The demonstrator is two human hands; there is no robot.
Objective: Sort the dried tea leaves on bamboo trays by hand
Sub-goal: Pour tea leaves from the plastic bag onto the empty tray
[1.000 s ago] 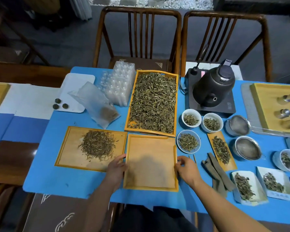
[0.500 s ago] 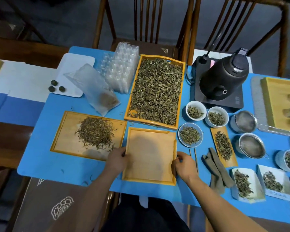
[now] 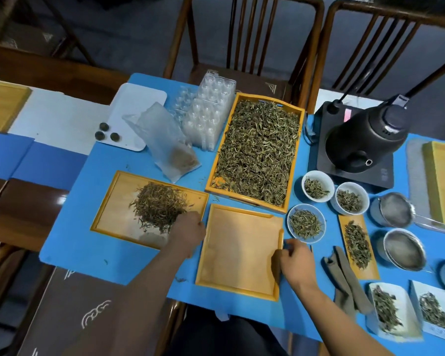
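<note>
An empty bamboo tray (image 3: 239, 253) lies in front of me on the blue mat. Left of it a second bamboo tray (image 3: 113, 201) holds a heap of brown dried leaves (image 3: 159, 205). Behind stands a deep tray (image 3: 212, 173) full of green dried tea leaves (image 3: 260, 152). My left hand (image 3: 188, 232) reaches over the left tray's near right corner, its fingers at the edge of the brown heap; whether they hold any leaves is hidden. My right hand (image 3: 297, 260) holds the right rim of the empty tray with curled fingers.
A black kettle (image 3: 365, 137) on its base stands at the back right. Three white bowls of leaves (image 3: 306, 222), a narrow bamboo scoop (image 3: 357, 242), two metal strainers (image 3: 403, 249), paper dishes (image 3: 391, 307), a folded cloth (image 3: 344, 283), a plastic bag (image 3: 170, 145) and clear vials (image 3: 208, 116) surround the trays.
My left hand has left the empty tray's left rim and moved up-left onto the tray with the brown heap. My right hand stays on the right rim. The view has tilted down.
</note>
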